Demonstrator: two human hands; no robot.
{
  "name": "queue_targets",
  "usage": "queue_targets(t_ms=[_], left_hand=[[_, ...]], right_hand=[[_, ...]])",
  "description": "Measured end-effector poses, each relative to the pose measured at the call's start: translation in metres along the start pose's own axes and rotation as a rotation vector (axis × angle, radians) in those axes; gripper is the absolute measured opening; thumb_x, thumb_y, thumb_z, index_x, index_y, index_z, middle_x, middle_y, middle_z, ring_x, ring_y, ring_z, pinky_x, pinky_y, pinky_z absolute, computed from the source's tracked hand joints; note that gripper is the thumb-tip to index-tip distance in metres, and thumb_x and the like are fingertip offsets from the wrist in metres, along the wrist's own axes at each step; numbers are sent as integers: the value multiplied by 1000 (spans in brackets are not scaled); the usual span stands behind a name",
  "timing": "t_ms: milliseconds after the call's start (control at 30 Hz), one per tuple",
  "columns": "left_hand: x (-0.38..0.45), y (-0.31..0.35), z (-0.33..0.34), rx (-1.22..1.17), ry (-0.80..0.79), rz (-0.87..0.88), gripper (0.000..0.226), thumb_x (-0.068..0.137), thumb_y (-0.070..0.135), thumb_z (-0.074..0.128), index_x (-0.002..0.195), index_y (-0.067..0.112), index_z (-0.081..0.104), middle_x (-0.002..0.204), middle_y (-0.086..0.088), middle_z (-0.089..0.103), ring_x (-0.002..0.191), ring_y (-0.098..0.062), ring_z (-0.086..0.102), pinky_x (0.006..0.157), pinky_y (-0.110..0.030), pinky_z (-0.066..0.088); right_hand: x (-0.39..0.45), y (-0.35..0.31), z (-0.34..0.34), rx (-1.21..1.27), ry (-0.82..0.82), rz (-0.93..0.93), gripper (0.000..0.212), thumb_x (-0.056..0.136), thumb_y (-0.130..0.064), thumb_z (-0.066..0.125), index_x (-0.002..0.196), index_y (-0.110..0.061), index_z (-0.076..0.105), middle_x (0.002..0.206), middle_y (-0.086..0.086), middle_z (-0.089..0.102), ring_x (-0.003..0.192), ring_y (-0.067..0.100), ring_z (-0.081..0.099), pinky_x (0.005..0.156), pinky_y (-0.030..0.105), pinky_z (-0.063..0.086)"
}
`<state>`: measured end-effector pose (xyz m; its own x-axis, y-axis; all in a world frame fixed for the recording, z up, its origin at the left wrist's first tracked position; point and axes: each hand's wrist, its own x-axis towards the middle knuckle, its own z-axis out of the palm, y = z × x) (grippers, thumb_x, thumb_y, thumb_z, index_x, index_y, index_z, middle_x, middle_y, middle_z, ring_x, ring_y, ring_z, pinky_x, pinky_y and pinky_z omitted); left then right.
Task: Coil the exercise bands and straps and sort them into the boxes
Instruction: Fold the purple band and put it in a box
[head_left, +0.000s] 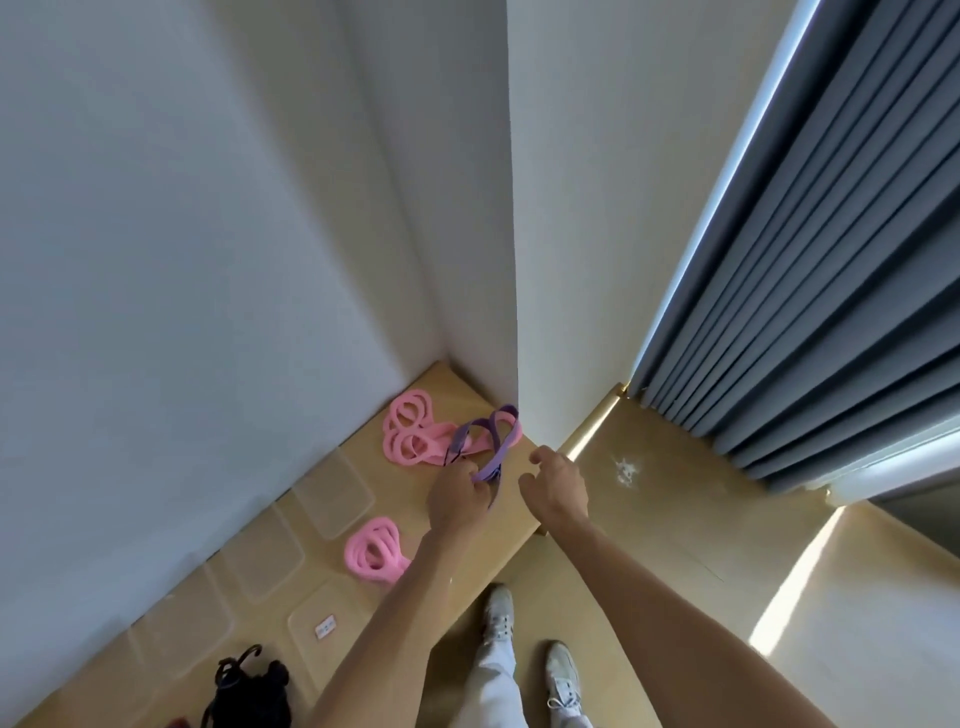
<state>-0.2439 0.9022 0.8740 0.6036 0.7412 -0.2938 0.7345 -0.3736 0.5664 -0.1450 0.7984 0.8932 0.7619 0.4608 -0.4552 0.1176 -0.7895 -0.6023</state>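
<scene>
On the light wooden tabletop (511, 530), clear plastic boxes (336, 499) stand along the wall beside a coiled pink foam band (375, 553). The left hand (457, 499) pinches the purple fabric strap (491, 447), which is lifted above more pink bands (410, 434). The right hand (558, 488) hovers just beside it, fingers loosely curled, holding nothing.

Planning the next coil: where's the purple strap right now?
In the head view, the purple strap lies at the table's far end by the wall corner, draped over the pink bands, its near end pinched by the left hand.
</scene>
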Motion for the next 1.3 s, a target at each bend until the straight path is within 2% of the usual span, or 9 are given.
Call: queue_targets(t_ms=[167, 267, 500, 667, 767, 867, 1000, 1167, 1300], left_hand=[[56, -7, 27, 60, -112, 13, 21, 97, 13, 52, 77, 19, 55, 70, 12, 53, 62, -5, 50, 44, -17, 29], [88, -10, 43, 77, -151, 13, 13, 96, 10, 51, 97, 8, 64, 90, 6, 59, 82, -11, 57, 54, -14, 37], [132, -16, 83, 86, -282, -127, 13, 95, 8, 57, 108, 5, 58, 87, -4, 59, 79, -16, 56, 60, -13, 38], [136, -19, 71, 142, -320, -124, 28, 93, 10, 57, 120, 5, 54, 107, -8, 60, 103, -27, 63, 76, -30, 47], [139, -17, 47, 141, -248, -43, 23, 94, 23, 58, 111, 8, 61, 99, -4, 69, 96, -26, 66, 79, -34, 52], [138, -17, 17, 71, -254, 57, 17, 95, 36, 56, 93, 20, 61, 67, 7, 65, 61, -13, 62, 54, -26, 41], [143, -17, -23, -215, -336, 7, 17, 80, 31, 58, 79, 19, 70, 66, 3, 71, 68, -20, 69, 61, -33, 52], [150, -16, -58, -424, -218, 6, 13, 86, 11, 64, 75, 15, 70, 63, 5, 70, 54, -6, 61, 53, -19, 45], [155, -2, -87, -513, -235, 45, 17, 85, 19, 67, 82, 2, 67, 73, -13, 69, 63, -22, 64, 64, -36, 52]], right_hand=[[37, 4, 23, -9, -26, 82, 45, 86, -11, 55, 131, -18, 59, 131, 7, 60, 114, 29, 61, 89, 36, 55], [57, 2, 36, -5, -42, 135, 45, 86, -11, 54, 131, -18, 58, 129, 7, 61, 109, 28, 62, 84, 34, 54], [94, 9, 49, 57, 9, 271, 47, 84, -10, 52, 130, -16, 60, 126, 8, 64, 113, 31, 60, 87, 35, 53], [95, 5, 48, 129, 38, 335, 48, 83, -9, 53, 130, -16, 60, 122, 9, 67, 109, 30, 63, 83, 30, 50], [94, -7, 48, 129, 84, 287, 52, 79, -5, 54, 130, -16, 59, 126, 9, 63, 109, 30, 61, 81, 30, 47], [93, -25, 51, 145, 123, 139, 57, 76, -2, 58, 131, -19, 58, 128, 6, 58, 112, 25, 56, 78, 26, 39], [98, -50, 57, 212, 122, 23, 54, 76, -4, 66, 127, -18, 61, 127, 6, 61, 100, 16, 55, 75, 6, 34], [101, -74, 59, 294, 69, 54, 59, 76, -7, 72, 133, -16, 58, 125, 6, 63, 116, 22, 59, 93, 30, 47], [97, -98, 52, 345, -57, -31, 68, 73, -8, 76, 137, -16, 55, 127, 4, 63, 118, 19, 58, 99, 31, 47]])
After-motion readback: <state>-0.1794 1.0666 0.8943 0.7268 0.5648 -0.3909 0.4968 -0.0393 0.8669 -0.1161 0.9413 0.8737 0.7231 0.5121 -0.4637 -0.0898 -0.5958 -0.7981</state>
